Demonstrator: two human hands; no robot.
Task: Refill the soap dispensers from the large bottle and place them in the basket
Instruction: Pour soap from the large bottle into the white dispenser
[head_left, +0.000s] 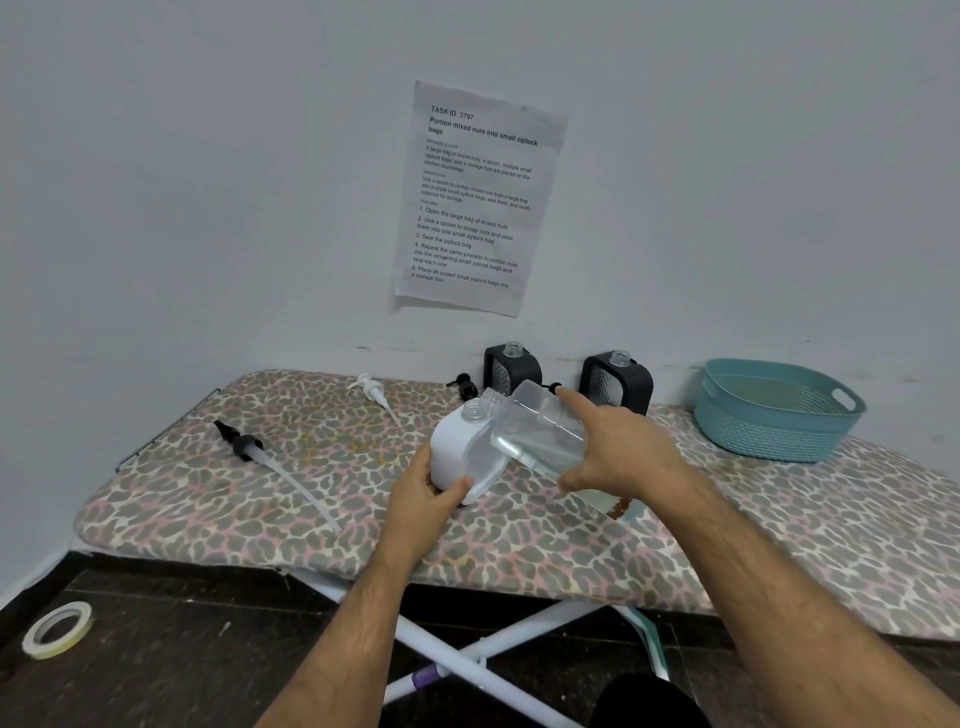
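The left hand (434, 491) is wrapping its curled fingers round the base of the white dispenser (462, 452), which is sitting uncapped on the leopard-print ironing board (260, 493). The right hand (623, 457) is gripping the clear large bottle (535, 426), forefinger stretched along it, tilting its open neck right beside the dispenser's mouth. The teal basket (774, 415) is sitting well off to the right.

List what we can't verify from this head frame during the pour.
- Fill level of the white dispenser: opaque body, head view.
- Whether liquid is flowing: the large bottle mouth beside the dispenser neck is too small and clear to tell.
- Levels in the two black dispensers: partly hidden behind the bottle and right hand.
- Basket interior: near wall hides part of its floor.
- Left hand fingers: hidden behind the dispenser.
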